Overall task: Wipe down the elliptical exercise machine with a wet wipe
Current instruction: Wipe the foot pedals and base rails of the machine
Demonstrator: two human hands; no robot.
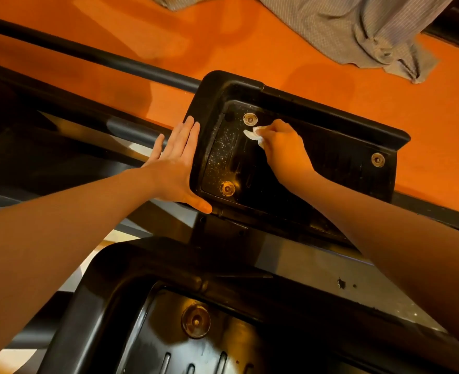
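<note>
Elliptical-machine foot pedal, a black moulded plastic tray with a raised rim, lay across the middle of the head view on the far side of the frame; its long axis ran from upper left to lower right. I held the small white crumpled wet wipe pinched under the curled fingers of my right hand, pressed to the pedal floor just below the upper round metal bolt cap.

My left hand was flat, fingers straight and together, its palm against the outer wall of the pedal's left end and the thumb under the near corner. It gripped nothing; I judged it to be bracing the pedal against swinging.

A band of pale specks remained on the pedal floor, directly left of the wipe and between my two hands. The lower bolt cap sat at the near end of that band. In my judgement the next stroke had to travel leftward, across the short axis, toward the braced wall, and the right hand was the nearer one.

A second black pedal lay nearest to me. Grey striped cloth lay on the orange floor beyond.
</note>
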